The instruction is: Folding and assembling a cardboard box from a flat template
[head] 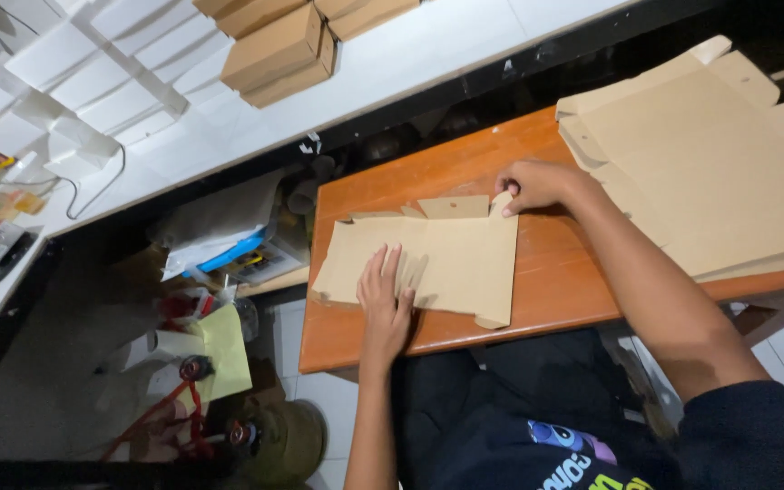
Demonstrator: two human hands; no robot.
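Two hands on flat cardboard blank (451, 259), long axis across orange table (546, 272). Left hand (385, 304) pressed flat, open; right hand (533, 184) pinching far corner flap.

Dim indoor light, dark shadows at lower left, slight wide-angle bending at edges
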